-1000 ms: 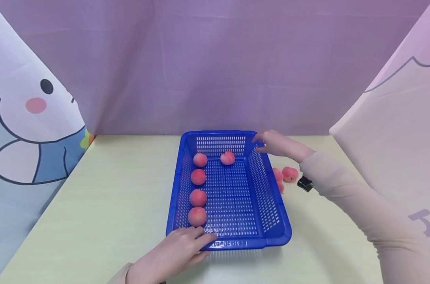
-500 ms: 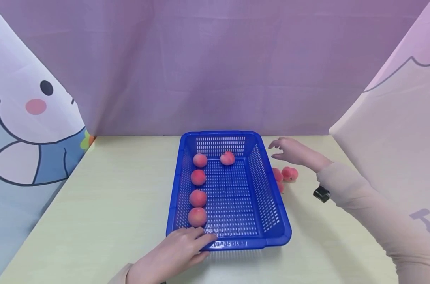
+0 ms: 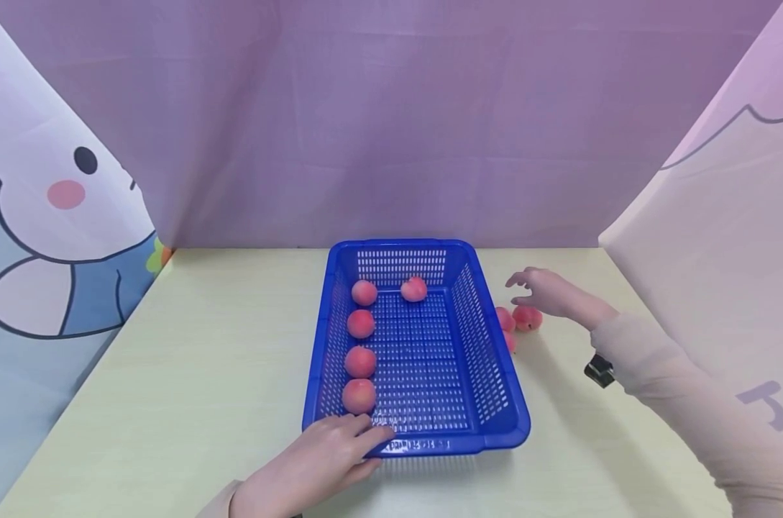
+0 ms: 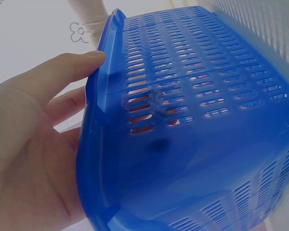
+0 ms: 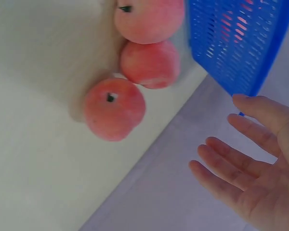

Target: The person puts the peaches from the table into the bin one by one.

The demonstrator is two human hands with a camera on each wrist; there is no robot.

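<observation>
A blue plastic basket (image 3: 423,444) stands on the table, with a column of peaches (image 3: 360,361) along its left side and one peach (image 3: 413,288) near its back wall. My left hand (image 3: 329,453) grips the near rim; in the left wrist view the thumb (image 4: 82,65) lies over the rim with the fingers on its outer side. My right hand (image 3: 546,291) is over the table right of the basket, fingers spread and holding nothing. Just below it lie a peach (image 3: 527,319) and others partly hidden by the basket wall; the right wrist view shows three peaches (image 5: 114,109) there.
The pale table (image 3: 236,360) extends on both sides of the basket. A purple cloth (image 3: 391,129) hangs behind it. Printed cloth panels stand at the left (image 3: 61,180) and right (image 3: 734,237).
My right hand has moved from over the basket's back right corner out to the right and down toward the peaches on the table. The left hand has stayed on the rim.
</observation>
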